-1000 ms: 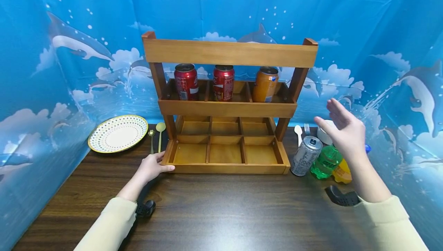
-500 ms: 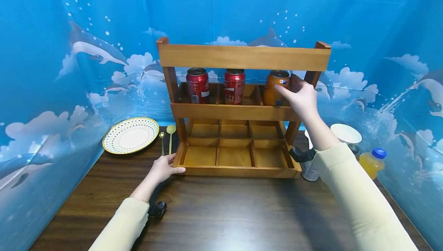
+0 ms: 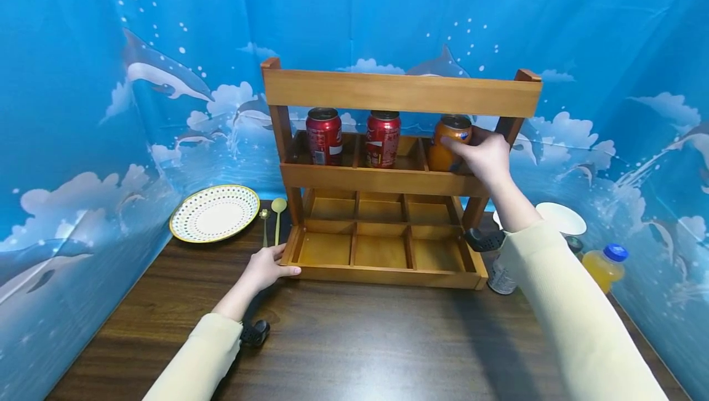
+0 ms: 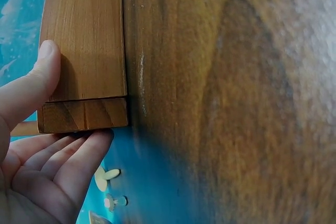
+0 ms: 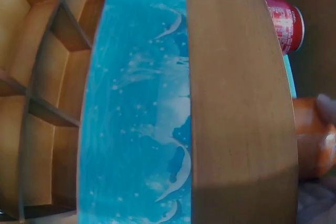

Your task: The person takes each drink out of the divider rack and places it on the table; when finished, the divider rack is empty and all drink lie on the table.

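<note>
A two-tier wooden rack (image 3: 382, 178) stands on the table, with two red soda cans (image 3: 324, 136) and an orange soda can (image 3: 451, 141) in its upper tier. My right hand (image 3: 487, 154) grips the orange can, thumb at its front and fingers on its right side; the can leans slightly. In the right wrist view the orange can (image 5: 312, 137) shows partly behind the tier's front board, the hand mostly out of frame. My left hand (image 3: 266, 267) holds the rack's lower left front corner. The left wrist view shows its thumb (image 4: 47, 69) on the front board and fingers beneath the side.
On the left lie a dotted plate (image 3: 215, 213) and two spoons (image 3: 279, 210). Right of the rack are a silver can (image 3: 501, 279), a white bowl (image 3: 562, 218) and a blue-capped yellow bottle (image 3: 604, 266), partly behind the right arm. The rack's top board (image 3: 401, 91) spans above the cans.
My right hand has moved from above the right-hand drinks to the orange can and taken hold of it. The can now tilts a little. The left hand keeps its hold; the head view has shifted.
</note>
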{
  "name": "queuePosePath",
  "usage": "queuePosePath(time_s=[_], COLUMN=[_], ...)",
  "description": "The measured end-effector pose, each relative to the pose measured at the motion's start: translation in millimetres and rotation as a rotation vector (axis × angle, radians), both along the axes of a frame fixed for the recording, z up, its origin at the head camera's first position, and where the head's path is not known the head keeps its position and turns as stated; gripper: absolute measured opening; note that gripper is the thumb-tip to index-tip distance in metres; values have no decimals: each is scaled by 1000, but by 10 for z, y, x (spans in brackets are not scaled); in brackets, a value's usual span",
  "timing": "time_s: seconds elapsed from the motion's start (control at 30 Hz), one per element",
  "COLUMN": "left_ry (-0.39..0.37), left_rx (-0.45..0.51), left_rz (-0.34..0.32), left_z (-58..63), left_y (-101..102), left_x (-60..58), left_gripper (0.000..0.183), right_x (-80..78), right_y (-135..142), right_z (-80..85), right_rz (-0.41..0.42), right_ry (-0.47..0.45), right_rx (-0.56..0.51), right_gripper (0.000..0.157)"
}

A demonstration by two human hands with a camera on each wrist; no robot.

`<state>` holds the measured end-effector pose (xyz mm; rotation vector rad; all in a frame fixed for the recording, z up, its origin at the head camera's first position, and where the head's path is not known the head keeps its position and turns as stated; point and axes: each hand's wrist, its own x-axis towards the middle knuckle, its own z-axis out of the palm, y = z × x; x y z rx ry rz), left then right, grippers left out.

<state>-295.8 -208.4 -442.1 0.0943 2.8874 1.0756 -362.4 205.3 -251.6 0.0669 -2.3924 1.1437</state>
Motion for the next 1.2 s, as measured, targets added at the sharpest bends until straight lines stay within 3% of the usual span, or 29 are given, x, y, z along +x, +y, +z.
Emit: queuePosePath(time_s=[0.13,0.27,0.43,0.6,0.7,0.77,0.87,0.97,1.07,1.2], left_ry=[-8,-9,-18,-20,-15,-12,-10,-11,-9,-15], left_rx=[0,-1,-1,9,11,7,-6,-22,-45,-57], left_rz=[-4,-8,-11,-15,-21,-25,-33,-43,-48,-48], left_z=[10,9,-18,-44,-44,-33,-21,1,27,47], left_y=[14,20,36,59,49,36,11,0,-6,13], left_x=[22,26,9,5,17,25,19,12,-3,-31], left_gripper=[83,83,84,85,83,82,81,81,82,84], right_x=[106,274,585,892,1077,1196,1389,1568,1688,1761], right_y=[28,9,-43,22,138,241,385,508,625,789], right_z=[-132,-232,-149,-44,-31,-45,-75,-151,-320,-665], right_rz=[74,133,172,228,223,187,92,-30,-69,-66], right_ry=[147,370,564,643,629,563,391,181,59,1], right_rx=[-35,-84,-170,-313,-382,-413,-435,-371,-301,-236], right_gripper=[62,59,61,56,54,54,52,51,51,54])
